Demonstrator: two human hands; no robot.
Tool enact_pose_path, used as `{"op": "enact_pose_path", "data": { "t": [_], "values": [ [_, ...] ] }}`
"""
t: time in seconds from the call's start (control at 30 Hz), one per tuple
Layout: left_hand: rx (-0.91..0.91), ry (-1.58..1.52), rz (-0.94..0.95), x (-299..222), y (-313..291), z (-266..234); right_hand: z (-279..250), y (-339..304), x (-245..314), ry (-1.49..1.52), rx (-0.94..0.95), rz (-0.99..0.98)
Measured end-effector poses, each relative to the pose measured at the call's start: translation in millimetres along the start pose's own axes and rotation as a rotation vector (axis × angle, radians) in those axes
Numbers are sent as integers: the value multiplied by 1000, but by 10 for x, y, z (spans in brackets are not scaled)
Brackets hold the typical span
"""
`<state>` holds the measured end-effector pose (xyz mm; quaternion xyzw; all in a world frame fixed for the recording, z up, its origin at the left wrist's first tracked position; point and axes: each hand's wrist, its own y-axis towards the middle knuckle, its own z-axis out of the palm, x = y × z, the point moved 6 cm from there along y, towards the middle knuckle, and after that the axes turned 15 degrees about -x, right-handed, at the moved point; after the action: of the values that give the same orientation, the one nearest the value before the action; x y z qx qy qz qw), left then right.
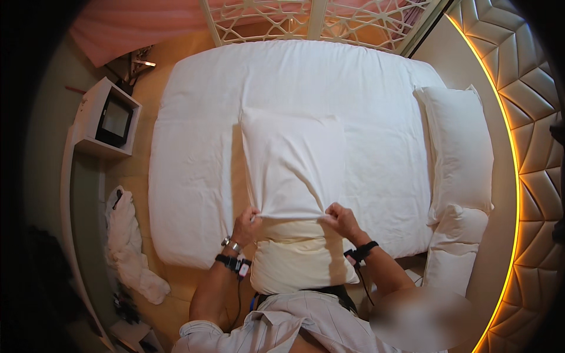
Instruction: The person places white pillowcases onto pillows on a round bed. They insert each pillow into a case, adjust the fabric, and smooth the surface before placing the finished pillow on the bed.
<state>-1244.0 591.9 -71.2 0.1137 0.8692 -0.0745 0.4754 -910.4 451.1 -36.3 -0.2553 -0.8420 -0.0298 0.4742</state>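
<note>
A white pillowcase (288, 162) stretches out over the bed, its open end toward me. My left hand (247, 226) pinches the left corner of that end, and my right hand (341, 221) grips the right corner with curled fingers. Out of the opening sticks a cream pillow (300, 262), its near part bulging between my forearms and resting close against my body. How far the pillow reaches inside the pillowcase is hidden by the cloth. Both wrists carry black straps with small devices and cables.
A large bed (188, 170) with a white sheet lies ahead. White pillows (459, 150) line its right side by the padded, lit headboard (532, 170). Crumpled white cloth (129, 253) lies on the floor at left, below a white wall box (109, 120). A lattice screen (265, 23) stands beyond.
</note>
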Motion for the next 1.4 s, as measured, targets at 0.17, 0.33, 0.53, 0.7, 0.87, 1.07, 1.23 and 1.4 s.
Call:
{"op": "enact_pose_path", "data": {
  "t": [0.17, 0.33, 0.53, 0.7, 0.87, 1.07, 1.23, 1.4],
  "values": [
    [112, 37, 102, -369, -284, -67, 50, -172, -79, -158, 37, -264],
    [57, 89, 388, -781, -286, -58, -117, 9, -120, -237, -291, -336],
    [143, 252, 472, -886, -472, 213, -320, 207, -1131, -505, -471, 38],
    [22, 500, 110, 669, -733, 176, 357, -637, -1833, -682, 12, 150],
    [29, 460, 120, 458, -878, 72, 51, -624, -1313, -652, -23, 77],
    [21, 488, 184, 742, -1351, 54, 273, -957, -1699, -673, 123, 47],
    [-100, 388, -38, 704, -1115, 62, 209, -885, -1739, -629, -41, 110],
    [-171, 420, -150, 874, -1024, 74, 222, -883, -1738, -595, -50, 176]
  ]
}}
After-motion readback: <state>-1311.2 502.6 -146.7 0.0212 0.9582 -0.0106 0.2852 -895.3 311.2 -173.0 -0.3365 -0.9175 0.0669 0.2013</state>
